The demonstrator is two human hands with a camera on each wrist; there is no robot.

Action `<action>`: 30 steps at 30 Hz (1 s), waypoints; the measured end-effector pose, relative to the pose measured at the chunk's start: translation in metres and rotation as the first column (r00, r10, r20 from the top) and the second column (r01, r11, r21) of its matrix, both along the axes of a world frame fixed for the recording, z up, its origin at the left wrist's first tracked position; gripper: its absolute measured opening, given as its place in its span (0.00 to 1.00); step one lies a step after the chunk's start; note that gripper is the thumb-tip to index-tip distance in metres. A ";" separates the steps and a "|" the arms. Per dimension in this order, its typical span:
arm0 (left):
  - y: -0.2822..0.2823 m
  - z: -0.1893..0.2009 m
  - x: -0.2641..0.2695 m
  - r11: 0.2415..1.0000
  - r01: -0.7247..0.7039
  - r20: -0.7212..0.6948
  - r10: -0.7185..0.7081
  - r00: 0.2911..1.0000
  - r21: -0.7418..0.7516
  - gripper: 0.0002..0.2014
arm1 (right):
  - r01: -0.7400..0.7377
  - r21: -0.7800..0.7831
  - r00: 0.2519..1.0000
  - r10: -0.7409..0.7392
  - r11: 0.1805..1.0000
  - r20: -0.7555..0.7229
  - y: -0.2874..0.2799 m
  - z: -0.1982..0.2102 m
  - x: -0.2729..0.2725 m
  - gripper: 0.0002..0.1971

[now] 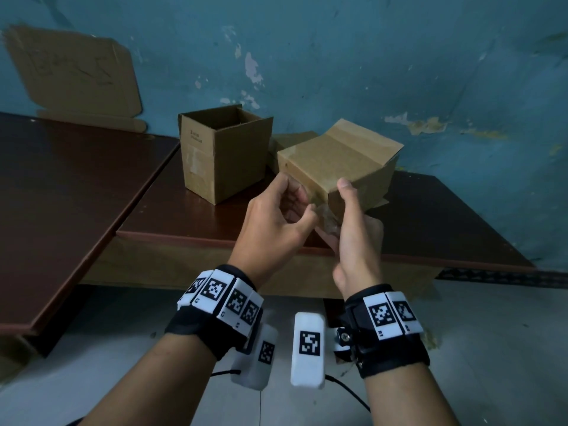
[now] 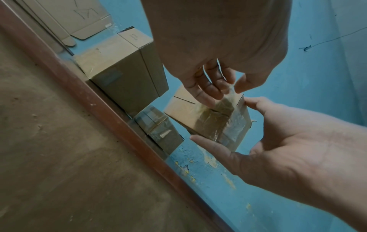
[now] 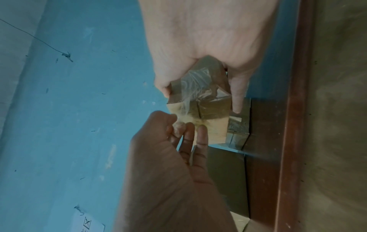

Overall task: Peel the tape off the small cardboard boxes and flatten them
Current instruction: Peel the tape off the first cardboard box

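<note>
A small brown cardboard box (image 1: 338,158) is held tilted above the table's front edge. My right hand (image 1: 347,204) grips it, thumb on the near corner and fingers underneath. My left hand (image 1: 307,210) pinches a crinkled strip of clear tape (image 1: 325,218) that is partly lifted off the box's near end. In the left wrist view the left hand (image 2: 231,85) pulls the tape (image 2: 228,100) away from the taped flap seam of the box (image 2: 184,113). The right wrist view shows the tape (image 3: 190,94) stretched between box and fingers.
An open-topped cardboard box (image 1: 221,155) stands on the dark brown table (image 1: 184,216) behind my hands. Another taped small box (image 2: 157,125) sits by the wall. Flattened cardboard (image 1: 76,72) leans on the blue wall above a second table (image 1: 61,179) at left.
</note>
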State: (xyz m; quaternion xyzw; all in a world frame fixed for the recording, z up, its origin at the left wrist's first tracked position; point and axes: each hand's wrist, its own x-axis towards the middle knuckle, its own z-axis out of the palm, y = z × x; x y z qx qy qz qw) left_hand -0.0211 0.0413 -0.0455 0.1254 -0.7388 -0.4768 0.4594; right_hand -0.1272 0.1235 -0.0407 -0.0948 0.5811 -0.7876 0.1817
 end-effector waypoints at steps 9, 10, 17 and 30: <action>-0.005 -0.007 -0.006 0.982 -0.089 0.067 0.101 0.993 -0.167 0.13 | -0.032 -0.001 0.999 0.031 1.000 -0.018 -0.002 0.001 0.004 0.32; -0.006 -0.007 -0.007 0.978 -0.100 0.061 0.113 0.992 -0.184 0.11 | -0.030 0.007 0.999 0.030 1.000 -0.026 -0.003 0.001 0.004 0.37; -0.006 -0.009 -0.009 0.966 -0.101 0.036 0.113 0.993 -0.239 0.06 | 0.035 0.056 0.999 -0.033 0.998 -0.043 -0.008 -0.006 0.000 0.53; -0.002 -0.005 -0.006 0.998 -0.010 0.026 0.012 1.000 -0.060 0.23 | 0.032 -0.045 0.993 -0.027 0.998 0.116 -0.001 0.001 -0.004 0.48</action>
